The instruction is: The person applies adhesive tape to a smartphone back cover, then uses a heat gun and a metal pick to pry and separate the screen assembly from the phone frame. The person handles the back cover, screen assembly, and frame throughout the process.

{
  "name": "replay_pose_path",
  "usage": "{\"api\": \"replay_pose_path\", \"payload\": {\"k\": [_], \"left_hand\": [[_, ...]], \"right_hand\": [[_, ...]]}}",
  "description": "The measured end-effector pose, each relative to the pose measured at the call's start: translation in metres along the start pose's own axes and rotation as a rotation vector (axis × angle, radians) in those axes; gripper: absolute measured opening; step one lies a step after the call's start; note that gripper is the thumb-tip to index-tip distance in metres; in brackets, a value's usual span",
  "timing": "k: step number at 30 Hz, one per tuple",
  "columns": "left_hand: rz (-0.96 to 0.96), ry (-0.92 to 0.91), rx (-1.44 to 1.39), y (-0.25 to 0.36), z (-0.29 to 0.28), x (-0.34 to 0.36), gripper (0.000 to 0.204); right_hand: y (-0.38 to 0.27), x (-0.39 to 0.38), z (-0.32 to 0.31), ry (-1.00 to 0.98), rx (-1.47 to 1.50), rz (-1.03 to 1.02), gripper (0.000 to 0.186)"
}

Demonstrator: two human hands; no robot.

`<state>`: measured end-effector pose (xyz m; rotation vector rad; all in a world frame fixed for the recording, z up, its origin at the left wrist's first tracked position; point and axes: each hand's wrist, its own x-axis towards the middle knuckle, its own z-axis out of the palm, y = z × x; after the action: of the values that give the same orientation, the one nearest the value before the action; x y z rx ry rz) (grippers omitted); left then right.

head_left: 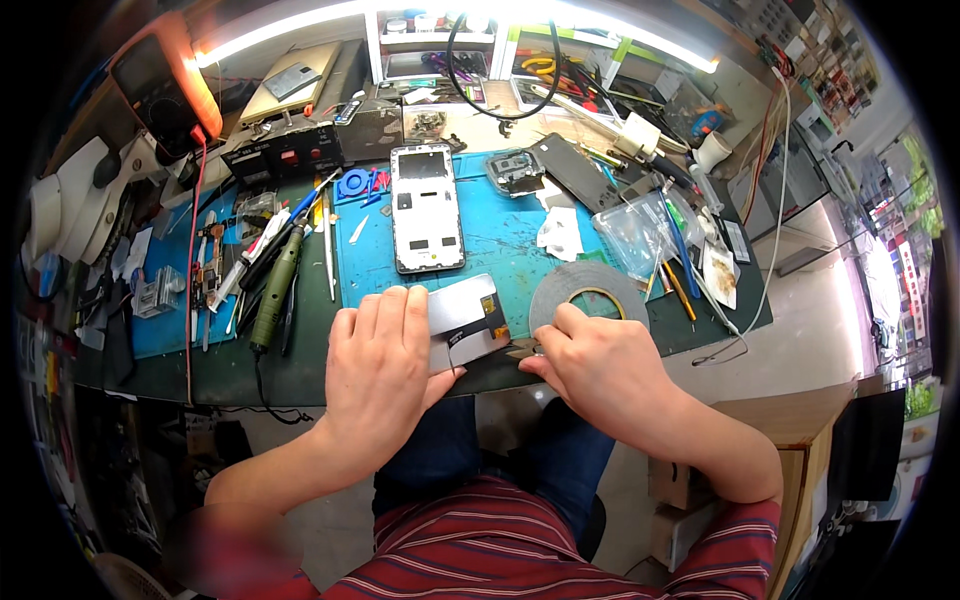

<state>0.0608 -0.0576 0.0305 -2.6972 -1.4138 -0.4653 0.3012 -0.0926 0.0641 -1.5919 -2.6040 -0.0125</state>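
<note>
Silver and flat, a phone battery [467, 322] is held at the workbench's [170, 372] near edge by the left hand [383, 345], back upward, thumb low. The right hand [598, 358], curled, grips a small metal tool [521, 349] pointing leftward. Both forearms [285, 462] angle inward. Grey tape roll [590, 276] lies just beyond the right hand.

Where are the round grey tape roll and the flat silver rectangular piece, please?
Round grey tape roll [588, 276], head view: on its ring's far side.
Flat silver rectangular piece [463, 312], head view: on its shiny face.
</note>
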Motion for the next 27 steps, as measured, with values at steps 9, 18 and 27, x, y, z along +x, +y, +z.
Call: {"api": "replay_pose_path", "payload": {"k": [9,18,27], "left_hand": [[0.030,0.007,0.084,0.002,-0.002,0.003,0.088],[0.001,-0.041,0.023,0.001,-0.003,0.002,0.090],[-0.073,0.004,-0.143,-0.020,-0.007,-0.003,0.084]], "right_hand": [[0.000,0.004,0.001,-0.006,-0.004,-0.010,0.030],[0.003,0.006,0.003,0.038,-0.027,-0.032,0.026],[0.016,-0.014,-0.018,0.049,0.126,0.137,0.039]]}}
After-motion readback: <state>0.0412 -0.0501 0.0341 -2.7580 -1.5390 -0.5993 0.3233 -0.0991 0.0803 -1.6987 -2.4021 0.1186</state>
